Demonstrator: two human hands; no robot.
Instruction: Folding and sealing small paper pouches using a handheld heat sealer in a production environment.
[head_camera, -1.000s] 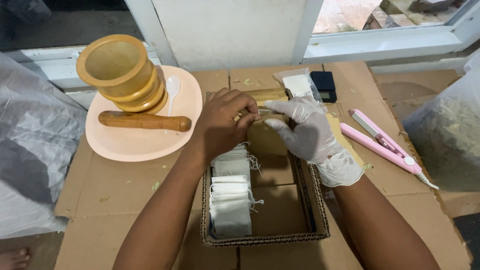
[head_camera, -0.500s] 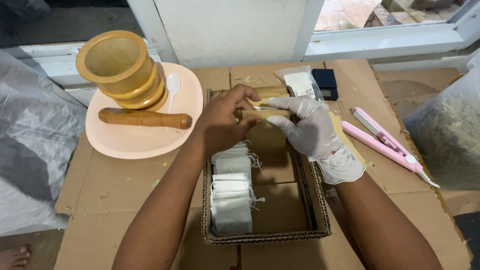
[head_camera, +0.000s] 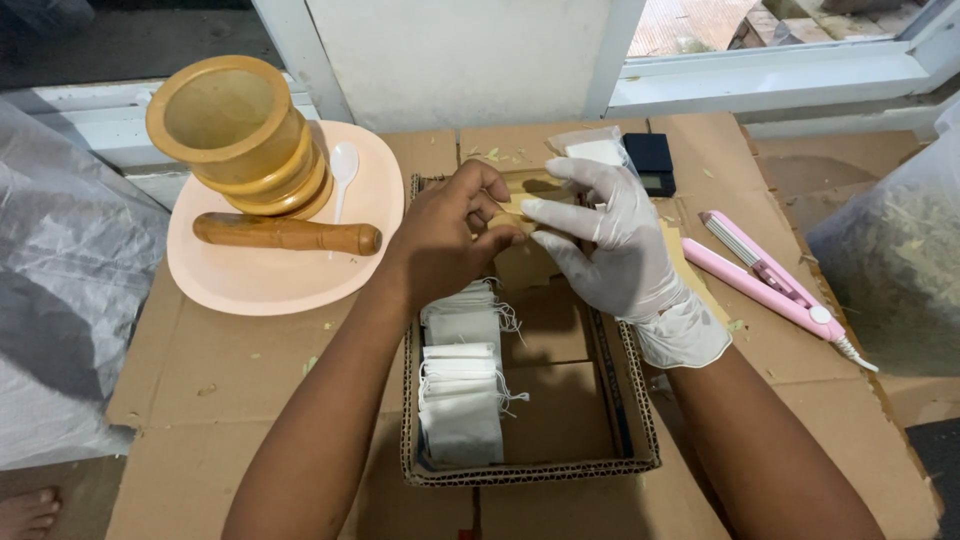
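Observation:
My bare left hand (head_camera: 450, 235) and my right hand (head_camera: 610, 240), which wears a white glove, together pinch a small tan paper pouch (head_camera: 522, 205) above the far end of a shallow cardboard tray (head_camera: 640, 420). Both hands grip the pouch's top edge with fingertips. In the tray's left part lies a row of several white filter bags with strings (head_camera: 460, 380). The tray's right part is bare cardboard.
At the left, a peach plate (head_camera: 260, 285) carries a wooden mortar (head_camera: 235, 130), a wooden pestle (head_camera: 285, 233) and a white plastic spoon (head_camera: 342, 170). A pink heat-sealing tong (head_camera: 765, 275) lies right of the tray. A small black scale (head_camera: 655, 163) sits behind it. Clear plastic bags flank both sides.
Both hands have lifted slightly with the tan pouch and the fingers have shifted along its top edge. Nothing else has moved.

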